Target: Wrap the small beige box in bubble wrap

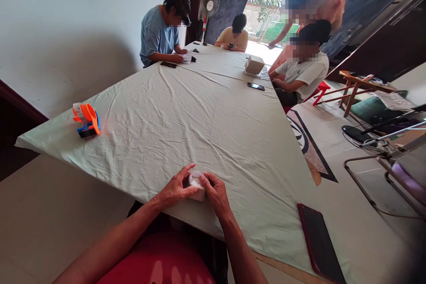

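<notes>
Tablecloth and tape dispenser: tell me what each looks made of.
The tablecloth looks like thin, matte fabric, judging by its many fine creases, though a coated sheet is possible. The tape dispenser seems to be moulded plastic with a smooth finish, given its evenly coloured, bright orange and blue parts.

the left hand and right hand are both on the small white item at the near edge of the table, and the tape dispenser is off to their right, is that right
Not quite: the head view shows the tape dispenser off to their left. The left hand and right hand are both on the small white item at the near edge of the table.
</notes>
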`<control>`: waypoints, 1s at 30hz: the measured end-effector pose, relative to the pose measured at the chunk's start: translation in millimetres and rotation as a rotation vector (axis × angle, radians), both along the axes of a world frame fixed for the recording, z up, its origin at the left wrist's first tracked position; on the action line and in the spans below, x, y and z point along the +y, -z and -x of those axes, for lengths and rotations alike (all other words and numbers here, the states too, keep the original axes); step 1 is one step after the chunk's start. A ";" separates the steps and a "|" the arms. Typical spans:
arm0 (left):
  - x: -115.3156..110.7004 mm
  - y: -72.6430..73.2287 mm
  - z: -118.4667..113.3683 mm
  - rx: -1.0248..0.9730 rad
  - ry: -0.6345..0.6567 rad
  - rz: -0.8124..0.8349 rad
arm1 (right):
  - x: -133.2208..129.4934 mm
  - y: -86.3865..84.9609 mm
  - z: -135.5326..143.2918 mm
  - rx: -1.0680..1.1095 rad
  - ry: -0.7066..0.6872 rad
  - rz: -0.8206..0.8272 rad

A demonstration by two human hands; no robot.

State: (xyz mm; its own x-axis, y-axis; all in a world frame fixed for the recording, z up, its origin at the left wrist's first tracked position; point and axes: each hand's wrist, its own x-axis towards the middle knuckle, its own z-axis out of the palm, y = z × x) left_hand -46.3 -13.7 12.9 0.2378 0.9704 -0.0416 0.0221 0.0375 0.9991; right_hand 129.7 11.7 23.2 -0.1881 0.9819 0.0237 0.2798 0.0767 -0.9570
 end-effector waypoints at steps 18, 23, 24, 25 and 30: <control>5.2 -4.6 -5.3 -0.090 -0.025 0.028 | 11.9 -4.3 4.5 0.071 0.020 0.106; 7.4 -4.6 -6.5 -0.110 -0.029 0.048 | 12.7 -9.1 4.3 0.057 -0.011 0.107; 7.7 -5.1 -6.4 -0.115 -0.029 0.052 | 13.2 -10.1 3.9 0.045 -0.016 0.109; 7.8 -5.6 -6.1 -0.122 -0.028 0.058 | 13.7 -11.1 3.4 0.032 -0.020 0.110; 8.0 -7.5 -4.8 -0.165 -0.004 0.098 | 18.1 -16.4 1.5 -0.038 -0.031 0.070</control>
State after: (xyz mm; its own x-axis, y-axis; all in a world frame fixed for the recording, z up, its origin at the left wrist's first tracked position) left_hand -41.5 -5.7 20.4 0.2452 0.9646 -0.0968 -0.1422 0.1346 0.9806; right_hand 128.2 29.8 39.6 -0.2178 0.9746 -0.0521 0.3141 0.0194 -0.9492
